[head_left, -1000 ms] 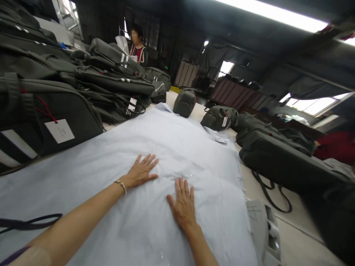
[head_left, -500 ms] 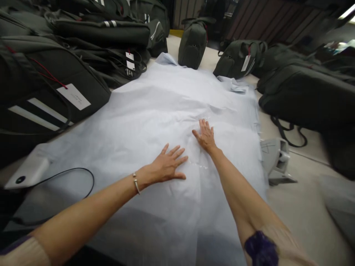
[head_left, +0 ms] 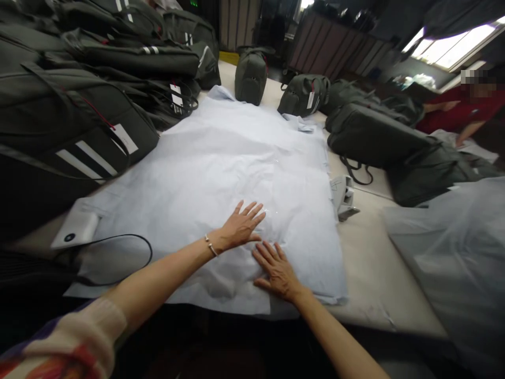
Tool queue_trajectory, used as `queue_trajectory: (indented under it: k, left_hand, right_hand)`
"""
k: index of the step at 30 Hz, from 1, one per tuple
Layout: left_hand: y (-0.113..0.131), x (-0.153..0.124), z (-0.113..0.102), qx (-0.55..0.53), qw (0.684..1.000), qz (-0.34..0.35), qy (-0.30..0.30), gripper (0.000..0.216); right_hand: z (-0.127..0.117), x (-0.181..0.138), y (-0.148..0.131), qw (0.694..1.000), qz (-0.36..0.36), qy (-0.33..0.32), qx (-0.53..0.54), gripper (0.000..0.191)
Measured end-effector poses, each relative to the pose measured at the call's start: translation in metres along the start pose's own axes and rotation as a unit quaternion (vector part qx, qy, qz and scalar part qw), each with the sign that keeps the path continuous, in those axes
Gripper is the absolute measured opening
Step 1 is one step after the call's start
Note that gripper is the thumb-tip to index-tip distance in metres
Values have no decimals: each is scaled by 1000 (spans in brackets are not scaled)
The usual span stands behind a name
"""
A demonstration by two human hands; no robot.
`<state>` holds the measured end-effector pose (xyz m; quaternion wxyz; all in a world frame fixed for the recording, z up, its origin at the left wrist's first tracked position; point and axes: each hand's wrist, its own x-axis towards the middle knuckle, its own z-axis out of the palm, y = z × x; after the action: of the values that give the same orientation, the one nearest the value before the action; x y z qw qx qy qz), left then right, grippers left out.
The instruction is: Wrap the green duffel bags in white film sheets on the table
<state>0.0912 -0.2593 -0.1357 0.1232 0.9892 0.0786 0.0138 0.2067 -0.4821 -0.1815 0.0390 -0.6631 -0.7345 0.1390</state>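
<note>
A large pale, thin sheet (head_left: 189,173), wrinkled and flat, covers the middle of the table. On it rests my left hand (head_left: 241,227), palm down with fingers spread. My right hand (head_left: 278,271) lies flat just nearer to me and to the right, fingers out, its tips close to the left hand's thumb. Shiny clear strips, perhaps tape, show on the sheet near my fingers. Neither hand holds anything. A white device (head_left: 77,229) with a dark round spot sits by the sheet's left edge, a black cable (head_left: 134,238) running over the sheet.
Dark green bags (head_left: 59,126) with white stripes are piled at the left. More bags stand along the back and right, including a small upright bag (head_left: 251,79). A tape dispenser (head_left: 344,197) stands right of the sheet. Translucent plastic (head_left: 453,237) hangs at the right; a person in red (head_left: 453,113) is beyond.
My right hand has come back toward me, from ahead of the left hand to below it. The left hand stays flat on the sheet. The view has shifted, bringing the person in red into sight.
</note>
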Motion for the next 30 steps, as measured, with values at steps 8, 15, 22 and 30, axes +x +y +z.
queue_trajectory:
  k: [8, 15, 22, 30]
  left_hand:
    - [54, -68, 53, -33, 997, 0, -72, 128]
    - [49, -60, 49, -58, 985, -35, -161, 138]
    - [44, -61, 63, -88, 977, -61, -185, 148]
    - [33, -66, 66, -152, 976, -44, -152, 137]
  right_hand:
    - [-35, -16, 10, 996, -11, 77, 51, 66]
    - [-139, -80, 163, 777, 447, 405, 177, 44]
    - [-162, -64, 304, 689, 541, 318, 362, 26]
    - [-139, -48, 330, 594, 564, 371, 438, 28]
